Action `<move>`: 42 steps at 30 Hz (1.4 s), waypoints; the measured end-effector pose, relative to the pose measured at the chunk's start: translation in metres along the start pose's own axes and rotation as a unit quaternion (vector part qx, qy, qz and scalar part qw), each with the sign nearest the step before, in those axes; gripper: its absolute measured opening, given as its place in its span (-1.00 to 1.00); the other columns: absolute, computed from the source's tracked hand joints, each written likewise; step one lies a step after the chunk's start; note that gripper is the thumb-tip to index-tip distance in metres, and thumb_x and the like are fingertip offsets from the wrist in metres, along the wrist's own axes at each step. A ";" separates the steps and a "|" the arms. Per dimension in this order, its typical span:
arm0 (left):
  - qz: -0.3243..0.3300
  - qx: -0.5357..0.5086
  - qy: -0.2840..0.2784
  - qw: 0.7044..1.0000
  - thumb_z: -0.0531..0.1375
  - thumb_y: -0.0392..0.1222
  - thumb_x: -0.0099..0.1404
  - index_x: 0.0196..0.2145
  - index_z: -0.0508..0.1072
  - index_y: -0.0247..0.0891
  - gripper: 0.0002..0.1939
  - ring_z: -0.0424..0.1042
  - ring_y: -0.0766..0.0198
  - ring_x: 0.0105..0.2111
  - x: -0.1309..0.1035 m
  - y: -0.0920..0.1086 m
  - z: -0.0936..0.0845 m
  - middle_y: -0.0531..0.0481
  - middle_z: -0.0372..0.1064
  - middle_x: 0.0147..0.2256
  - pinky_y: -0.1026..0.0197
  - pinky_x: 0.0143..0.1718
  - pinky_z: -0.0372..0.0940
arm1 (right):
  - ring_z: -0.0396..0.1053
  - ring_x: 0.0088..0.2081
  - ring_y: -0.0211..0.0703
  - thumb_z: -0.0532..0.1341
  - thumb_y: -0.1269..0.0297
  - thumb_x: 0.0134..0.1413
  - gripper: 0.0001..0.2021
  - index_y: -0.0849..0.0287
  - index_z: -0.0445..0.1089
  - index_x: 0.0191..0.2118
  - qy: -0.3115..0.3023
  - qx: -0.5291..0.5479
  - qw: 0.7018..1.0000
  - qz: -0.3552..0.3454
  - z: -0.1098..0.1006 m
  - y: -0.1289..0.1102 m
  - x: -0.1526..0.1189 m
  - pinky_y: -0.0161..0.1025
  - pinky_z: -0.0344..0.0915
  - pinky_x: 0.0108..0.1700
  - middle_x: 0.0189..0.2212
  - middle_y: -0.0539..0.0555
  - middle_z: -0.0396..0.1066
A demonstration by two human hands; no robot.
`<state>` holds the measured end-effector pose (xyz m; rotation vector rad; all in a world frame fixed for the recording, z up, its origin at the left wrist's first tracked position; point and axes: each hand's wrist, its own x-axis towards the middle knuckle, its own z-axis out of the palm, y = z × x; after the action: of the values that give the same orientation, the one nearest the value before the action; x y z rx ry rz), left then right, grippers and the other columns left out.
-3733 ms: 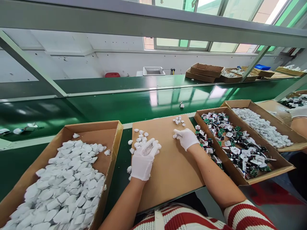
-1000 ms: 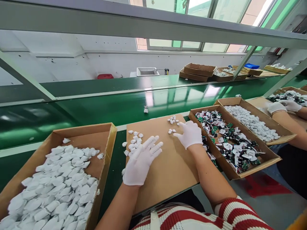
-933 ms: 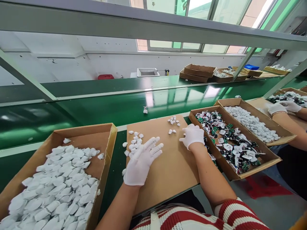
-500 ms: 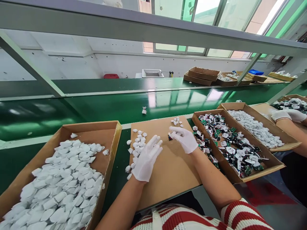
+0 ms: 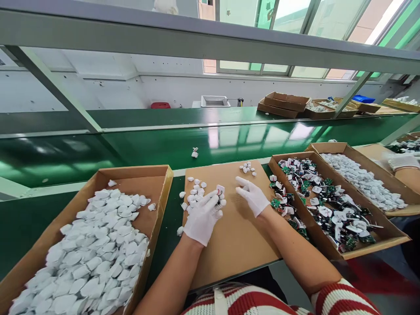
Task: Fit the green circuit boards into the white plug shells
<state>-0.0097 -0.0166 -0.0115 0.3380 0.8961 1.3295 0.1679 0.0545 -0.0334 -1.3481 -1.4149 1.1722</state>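
My left hand (image 5: 202, 218), in a white glove, is closed on a small white part (image 5: 220, 190) with some dark detail, held at its fingertips above the left half of a brown board (image 5: 236, 249). My right hand (image 5: 252, 196), also gloved, hovers over the board's right half with its fingers apart and nothing in them. White pieces (image 5: 196, 192) lie loose at the board's left edge, partly behind my left hand. A smaller group of white pieces (image 5: 247, 168) sits near the far edge. Green, black and white parts (image 5: 281, 197) are heaped right of the board.
A cardboard tray (image 5: 168, 183) of white pieces stands at the left. On the right are a tray (image 5: 361, 253) of wired circuit parts and another (image 5: 402, 211) of white pieces. One item (image 5: 194, 153) lies on the green belt (image 5: 157, 148). A co-worker's gloved hand (image 5: 404, 162) is far right.
My left hand has gone from open to closed on the small white part. The dark item near my right hand is gone from there, and that hand is now empty. The view has shifted slightly.
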 end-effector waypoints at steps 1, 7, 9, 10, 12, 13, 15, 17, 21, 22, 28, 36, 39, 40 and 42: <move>-0.006 -0.033 0.000 0.999 0.31 -0.31 0.28 -0.17 0.56 -0.25 -0.85 0.57 0.35 -0.31 0.000 0.003 0.000 -0.05 0.57 -0.19 0.41 -0.44 0.41 | 0.33 -0.42 -0.24 0.35 0.11 -0.04 -0.43 0.20 0.46 0.12 0.014 0.022 1.000 0.007 -0.001 0.000 0.002 -0.23 0.34 -0.29 -0.47 -0.05 0.39; -0.092 -0.186 -0.035 0.978 -0.02 -0.23 0.52 -0.10 0.50 -0.28 -0.71 0.60 0.23 -0.24 -0.006 0.011 0.003 -0.20 0.55 -0.04 0.19 -0.25 0.50 | 0.35 -0.63 -0.34 0.20 -0.21 0.11 -0.43 0.20 0.41 -0.01 -0.060 0.139 0.988 0.042 -0.003 -0.001 -0.001 -0.36 0.15 -0.66 -0.24 0.16 0.57; -0.107 -0.193 -0.044 0.974 -0.04 -0.18 0.53 -0.10 0.50 -0.30 -0.68 0.60 0.20 -0.25 -0.007 0.011 0.003 -0.23 0.55 -0.05 0.18 -0.27 0.50 | 0.37 -0.62 -0.31 0.20 -0.27 0.08 -0.43 0.20 0.47 -0.11 -0.085 0.138 0.987 0.020 -0.002 0.000 -0.002 -0.33 0.23 -0.62 -0.28 0.16 0.59; -0.112 -0.195 -0.045 0.973 -0.04 -0.16 0.53 -0.11 0.50 -0.31 -0.67 0.60 0.18 -0.25 -0.008 0.012 0.002 -0.25 0.55 -0.06 0.17 -0.27 0.49 | 0.44 -0.55 -0.26 0.23 -0.25 0.05 -0.45 0.19 0.50 -0.14 -0.085 0.134 0.987 0.002 -0.001 0.001 -0.002 -0.30 0.33 -0.53 -0.27 0.16 0.59; -0.116 -0.195 -0.038 0.973 -0.04 -0.13 0.53 -0.14 0.51 -0.31 -0.65 0.60 0.16 -0.24 -0.007 0.012 0.002 -0.24 0.56 -0.11 0.17 -0.26 0.48 | 0.55 -0.32 -0.13 0.33 -0.17 -0.02 -0.51 0.15 0.54 -0.14 -0.074 0.110 0.991 -0.030 0.000 0.003 0.000 -0.20 0.46 -0.28 -0.20 0.16 0.59; -0.117 -0.194 -0.034 0.973 -0.03 -0.10 0.53 -0.16 0.51 -0.31 -0.64 0.59 0.16 -0.24 -0.006 0.012 0.001 -0.22 0.56 -0.14 0.18 -0.27 0.48 | 0.56 -0.23 -0.10 0.38 -0.12 -0.07 -0.52 0.13 0.55 -0.12 -0.065 0.094 0.993 -0.039 0.000 0.003 0.002 -0.17 0.47 -0.18 -0.18 0.15 0.59; -0.113 -0.191 -0.034 0.974 -0.01 -0.07 0.53 -0.20 0.51 -0.30 -0.64 0.58 0.19 -0.27 -0.005 0.011 0.000 -0.15 0.54 -0.22 0.21 -0.31 0.46 | 0.55 -0.26 -0.12 0.44 -0.06 -0.14 -0.47 0.11 0.53 -0.04 -0.065 0.069 0.995 -0.030 0.000 0.001 0.002 -0.20 0.45 -0.22 -0.19 0.12 0.60; -0.106 -0.186 -0.044 0.976 0.01 -0.05 0.52 -0.22 0.51 -0.30 -0.64 0.54 0.26 -0.37 -0.004 0.011 -0.001 -0.09 0.50 -0.31 0.28 -0.41 0.40 | 0.47 -0.51 -0.24 0.39 -0.12 -0.08 -0.37 0.14 0.47 0.08 -0.089 0.063 0.994 0.009 -0.002 -0.003 -0.001 -0.30 0.33 -0.48 -0.30 0.09 0.60; -0.083 -0.157 -0.067 0.982 0.04 -0.11 0.52 -0.14 0.52 -0.34 -0.68 0.42 0.41 -0.52 -0.003 0.008 -0.002 -0.04 0.43 -0.39 0.39 -0.58 0.25 | 0.21 -0.76 -0.36 0.11 -0.30 0.15 -0.26 0.27 0.44 0.15 -0.166 0.077 0.981 0.070 -0.002 -0.009 -0.010 -0.36 -0.03 -0.71 -0.52 0.06 0.53; -0.073 -0.148 -0.067 0.984 0.04 -0.14 0.52 -0.12 0.52 -0.33 -0.71 0.45 0.40 -0.49 -0.003 0.008 -0.002 -0.04 0.45 -0.37 0.40 -0.56 0.28 | 0.24 -0.74 -0.35 0.13 -0.29 0.14 -0.27 0.27 0.45 0.13 -0.171 0.083 0.980 0.066 -0.001 -0.008 -0.011 -0.36 0.00 -0.69 -0.51 0.06 0.53; -0.022 -0.156 -0.056 0.986 0.02 -0.36 0.49 0.08 0.45 -0.30 -0.69 0.55 0.21 0.00 -0.003 0.003 -0.001 -0.15 0.55 -0.05 0.19 0.10 0.40 | 0.39 -0.44 -0.26 0.38 0.01 -0.06 -0.48 0.14 0.54 0.03 -0.088 0.046 0.995 -0.020 0.001 -0.002 -0.001 -0.29 0.35 -0.36 -0.39 0.02 0.55; -0.014 -0.126 -0.085 0.988 0.06 -0.28 0.48 0.31 0.26 -0.26 -0.53 0.34 0.04 0.25 0.000 -0.001 -0.010 -0.25 0.34 0.25 -0.02 0.33 0.18 | 0.27 -0.68 -0.34 0.09 -0.21 0.20 -0.26 0.19 0.23 0.34 -0.143 0.110 0.982 0.053 -0.004 -0.007 -0.008 -0.32 0.13 -0.68 -0.12 0.25 0.59; -0.004 -0.124 -0.078 0.989 0.05 -0.31 0.47 0.25 0.34 -0.21 -0.57 0.37 0.08 0.23 0.004 -0.004 -0.011 -0.20 0.39 0.22 0.00 0.31 0.21 | 0.47 -0.39 -0.22 0.21 -0.08 0.13 -0.36 0.14 0.35 0.26 -0.118 0.072 0.990 -0.006 -0.003 -0.004 -0.006 -0.23 0.41 -0.39 0.09 0.23 0.50; -0.001 -0.125 -0.077 0.989 0.04 -0.33 0.46 0.22 0.37 -0.20 -0.58 0.39 0.10 0.22 0.004 -0.005 -0.011 -0.19 0.41 0.20 0.03 0.30 0.23 | 0.49 -0.29 -0.17 0.25 -0.05 0.09 -0.39 0.13 0.40 0.22 -0.107 0.043 0.993 -0.022 -0.003 -0.003 -0.004 -0.19 0.44 -0.26 0.10 0.20 0.49; 0.005 -0.121 -0.079 0.989 0.06 -0.36 0.43 0.16 0.42 -0.19 -0.60 0.43 0.12 0.18 0.004 -0.005 -0.010 -0.16 0.45 0.16 0.08 0.27 0.27 | 0.47 -0.18 -0.12 0.28 -0.04 0.05 -0.45 0.11 0.49 0.13 -0.092 -0.008 0.995 -0.033 -0.003 -0.001 -0.002 -0.15 0.42 -0.13 0.04 0.15 0.53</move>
<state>-0.0133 -0.0168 -0.0224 0.2542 0.5939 1.3838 0.1712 0.0532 -0.0316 -1.2192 -1.5902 1.2697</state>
